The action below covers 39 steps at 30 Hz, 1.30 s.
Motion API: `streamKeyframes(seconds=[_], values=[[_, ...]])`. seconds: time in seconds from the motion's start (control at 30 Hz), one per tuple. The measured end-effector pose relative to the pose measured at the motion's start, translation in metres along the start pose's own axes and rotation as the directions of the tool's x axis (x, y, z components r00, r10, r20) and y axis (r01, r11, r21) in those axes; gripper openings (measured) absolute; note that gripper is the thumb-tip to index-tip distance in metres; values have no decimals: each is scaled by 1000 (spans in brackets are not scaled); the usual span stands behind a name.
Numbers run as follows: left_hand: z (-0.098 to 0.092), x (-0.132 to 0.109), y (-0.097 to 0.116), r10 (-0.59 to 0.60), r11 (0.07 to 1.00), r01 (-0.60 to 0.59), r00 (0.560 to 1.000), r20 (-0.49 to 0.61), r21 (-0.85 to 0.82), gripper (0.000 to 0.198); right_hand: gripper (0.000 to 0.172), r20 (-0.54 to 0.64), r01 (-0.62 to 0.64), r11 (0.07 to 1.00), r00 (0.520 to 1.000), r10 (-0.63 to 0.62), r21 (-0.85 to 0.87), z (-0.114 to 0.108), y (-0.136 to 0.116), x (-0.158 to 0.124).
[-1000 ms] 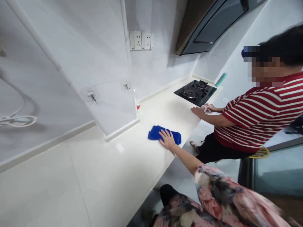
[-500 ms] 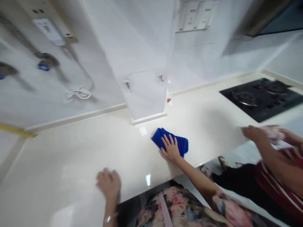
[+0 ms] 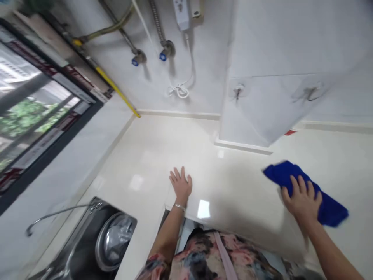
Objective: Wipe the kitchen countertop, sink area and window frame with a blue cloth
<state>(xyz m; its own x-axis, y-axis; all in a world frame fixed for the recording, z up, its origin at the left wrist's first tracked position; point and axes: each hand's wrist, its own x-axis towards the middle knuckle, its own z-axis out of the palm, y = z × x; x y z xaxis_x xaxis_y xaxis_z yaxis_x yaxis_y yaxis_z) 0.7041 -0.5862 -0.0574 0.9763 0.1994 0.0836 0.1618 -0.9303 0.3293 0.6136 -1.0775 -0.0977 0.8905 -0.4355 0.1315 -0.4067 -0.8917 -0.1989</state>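
My right hand (image 3: 302, 200) presses a blue cloth (image 3: 333, 210) onto the pale countertop (image 3: 233, 175), to the right of the wall column. Its fingers bend over the cloth, which spreads out on both sides of the hand. Palm down, my left hand (image 3: 180, 184) rests on the bare counter near its front edge, fingers apart and holding nothing. A bracelet (image 3: 180, 206) circles that wrist.
A steel sink (image 3: 78, 249) with a round basin (image 3: 112, 241) and thin faucet (image 3: 58, 214) is at lower left. A window (image 3: 43, 101) stands above it. The column (image 3: 262, 101) has two hooks. Valves (image 3: 166, 52), a coiled cable (image 3: 179, 91) and a yellow pipe (image 3: 118, 91) line the wall.
My view has turned left: sink and window came in, stove and the other person went out. My left hand, blurred before, now lies flat; my right hand with the cloth shifted slightly right.
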Motion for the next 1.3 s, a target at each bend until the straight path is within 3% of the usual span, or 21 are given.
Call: streamKeyframes(seconds=[0.1,0.2,0.3,0.43,0.63,0.73,0.8,0.83,0.93,1.03,1.17,1.3], values=[[0,7,2,2,1000,-2,999,-45,1,62,73,19,-182,983,983,183,-24,-12,-23,71],[6,16,3,58,998,-56,989,-134,19,65,72,102,-326,943,938,331,-59,-15,-60,119],[9,22,3,142,990,-141,974,-176,16,67,71,119,-241,969,962,246,-54,-11,-99,126],[9,26,3,142,990,-139,977,-160,27,76,77,161,-114,993,980,114,-6,-9,-140,76],[13,30,3,123,992,-122,988,-97,17,80,76,95,161,973,979,-178,168,-9,-169,-52],[10,30,4,99,995,-98,994,-55,12,85,77,108,354,904,916,-387,242,-11,-154,-110],[8,29,4,89,996,-88,995,-37,12,87,77,152,427,864,867,-475,268,-15,-126,-129],[8,28,5,91,996,-91,995,-39,11,86,76,171,417,872,868,-466,257,-17,-108,-130],[8,24,6,120,993,-120,989,-83,8,80,69,171,236,965,952,-253,115,-23,-54,-107],[9,22,7,138,990,-136,984,-112,29,82,66,125,76,996,990,-70,-47,-23,-20,-58],[7,24,8,151,986,-141,982,-113,90,84,65,100,-48,989,993,62,-140,-16,-17,13],[6,25,7,144,981,-129,984,-104,143,80,63,125,3,994,992,10,-105,-9,-24,74]])
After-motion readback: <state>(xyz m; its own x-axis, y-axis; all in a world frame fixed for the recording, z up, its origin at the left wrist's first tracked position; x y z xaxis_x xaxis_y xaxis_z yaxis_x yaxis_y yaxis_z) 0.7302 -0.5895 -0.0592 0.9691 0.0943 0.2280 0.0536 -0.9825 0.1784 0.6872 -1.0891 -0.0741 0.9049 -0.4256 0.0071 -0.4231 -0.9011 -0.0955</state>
